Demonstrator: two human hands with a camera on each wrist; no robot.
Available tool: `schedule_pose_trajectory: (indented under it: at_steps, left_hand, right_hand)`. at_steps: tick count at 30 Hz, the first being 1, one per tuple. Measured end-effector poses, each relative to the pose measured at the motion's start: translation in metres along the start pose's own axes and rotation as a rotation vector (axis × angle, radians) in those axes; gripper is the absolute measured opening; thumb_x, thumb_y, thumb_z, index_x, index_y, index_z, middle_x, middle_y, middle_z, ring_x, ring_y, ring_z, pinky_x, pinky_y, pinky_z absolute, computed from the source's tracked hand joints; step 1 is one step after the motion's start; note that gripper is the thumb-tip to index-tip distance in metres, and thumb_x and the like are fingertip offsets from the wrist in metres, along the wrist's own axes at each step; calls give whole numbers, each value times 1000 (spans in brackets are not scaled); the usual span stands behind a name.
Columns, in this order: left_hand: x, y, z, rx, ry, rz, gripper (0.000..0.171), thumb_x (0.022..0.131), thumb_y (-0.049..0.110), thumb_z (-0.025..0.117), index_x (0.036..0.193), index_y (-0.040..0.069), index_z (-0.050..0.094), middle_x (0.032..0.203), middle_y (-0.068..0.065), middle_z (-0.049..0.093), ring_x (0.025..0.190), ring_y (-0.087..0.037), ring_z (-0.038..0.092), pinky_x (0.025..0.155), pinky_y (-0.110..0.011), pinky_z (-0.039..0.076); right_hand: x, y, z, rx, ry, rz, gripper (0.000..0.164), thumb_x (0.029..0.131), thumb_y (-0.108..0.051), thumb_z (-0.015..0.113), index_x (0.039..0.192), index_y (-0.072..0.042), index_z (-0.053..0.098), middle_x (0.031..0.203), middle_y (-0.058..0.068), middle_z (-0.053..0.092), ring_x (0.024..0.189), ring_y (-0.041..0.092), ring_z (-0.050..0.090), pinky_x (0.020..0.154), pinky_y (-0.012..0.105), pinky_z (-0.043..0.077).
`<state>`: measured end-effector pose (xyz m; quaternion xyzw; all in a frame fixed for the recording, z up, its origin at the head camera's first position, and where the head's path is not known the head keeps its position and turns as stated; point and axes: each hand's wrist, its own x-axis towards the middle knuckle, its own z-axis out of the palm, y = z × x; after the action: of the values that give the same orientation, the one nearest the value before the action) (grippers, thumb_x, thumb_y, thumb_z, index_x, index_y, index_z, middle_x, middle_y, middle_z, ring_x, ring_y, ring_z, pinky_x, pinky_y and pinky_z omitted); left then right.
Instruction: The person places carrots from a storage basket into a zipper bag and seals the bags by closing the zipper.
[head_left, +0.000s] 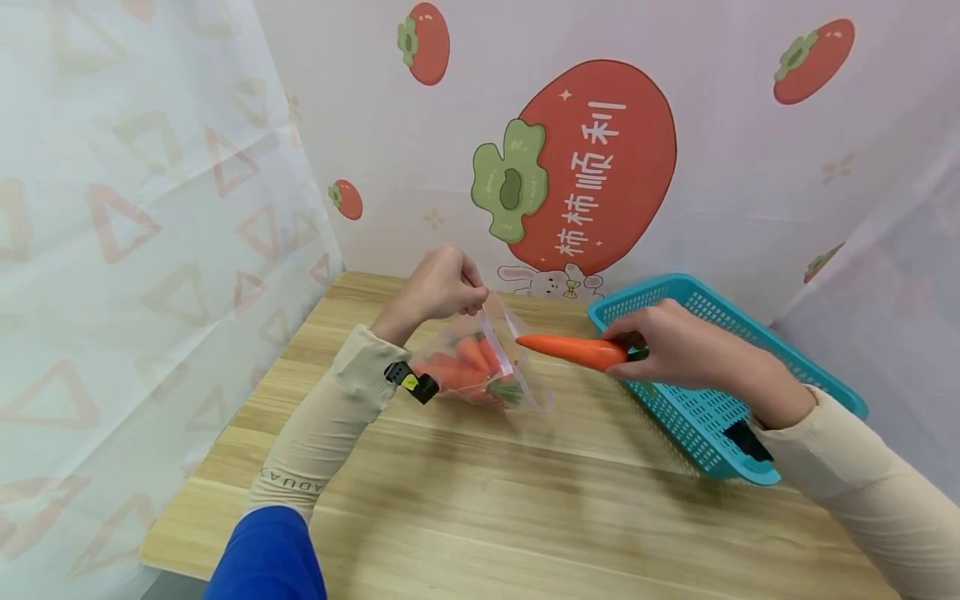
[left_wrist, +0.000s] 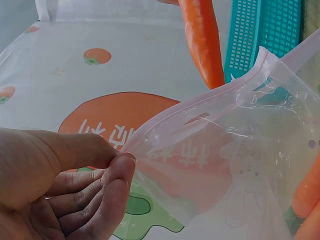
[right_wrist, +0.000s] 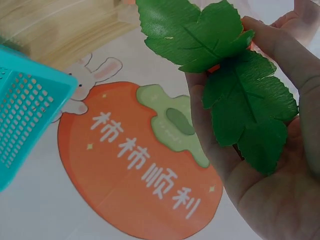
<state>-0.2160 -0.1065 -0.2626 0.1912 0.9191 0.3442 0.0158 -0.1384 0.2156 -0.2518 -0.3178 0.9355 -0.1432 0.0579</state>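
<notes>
My left hand (head_left: 444, 285) pinches the rim of a clear zip bag (left_wrist: 200, 120) between thumb and forefinger, lifting one corner of its mouth. Several orange carrots (head_left: 453, 371) with green tops lie inside the bag on the table. My right hand (head_left: 667, 346) grips another carrot (head_left: 573, 350) by its leafy end, the pointed tip aimed left at the bag's mouth. In the right wrist view, that carrot's green leaves (right_wrist: 245, 95) lie across the palm. From the left wrist, the carrot hangs beyond the bag's rim, its tip close to the edge; whether they touch I cannot tell.
A turquoise perforated basket (head_left: 678, 425) stands on the right of the wooden table (head_left: 480, 508), partly under my right forearm. A printed cloth (head_left: 735, 158) with a big persimmon picture hangs behind the table, and another cloth (head_left: 150, 250) covers the left side.
</notes>
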Motion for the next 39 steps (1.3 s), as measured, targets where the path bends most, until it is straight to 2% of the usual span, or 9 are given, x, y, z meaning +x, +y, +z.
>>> schedule_pose_trajectory:
  at_steps: [6, 21, 33, 39]
  left_hand:
    - [0, 0, 0, 5, 3, 3, 19, 89, 6, 66, 77, 5, 81, 67, -4, 76, 61, -11, 73, 55, -20, 51]
    - [-1, 0, -2, -11, -2, -2, 19, 91, 6, 66, 80, 3, 82, 69, -7, 77, 62, -14, 74, 56, -21, 54]
    - [-1, 0, -2, 12, 9, -1, 19, 90, 6, 67, 78, 5, 82, 68, -6, 77, 61, -12, 74, 56, -21, 52]
    - [-1, 0, -2, 1, 3, 1, 20, 90, 6, 66, 78, 4, 82, 68, -6, 76, 61, -13, 73, 55, -21, 52]
  right_hand:
    - [15, -8, 4, 2, -23, -17, 31, 87, -23, 88, 113, -8, 79, 91, -3, 76, 73, 5, 64, 70, 25, 59]
    - [55, -27, 22, 1, -63, -37, 28, 88, -22, 87, 108, -5, 79, 88, 1, 75, 71, 10, 63, 71, 29, 61]
    - [80, -37, 32, -26, 7, -82, 18, 87, -21, 87, 95, -8, 79, 77, 0, 68, 65, 14, 57, 63, 27, 51]
    - [87, -41, 37, -2, 15, -86, 22, 86, -22, 88, 98, -6, 80, 81, 1, 71, 68, 15, 58, 64, 26, 53]
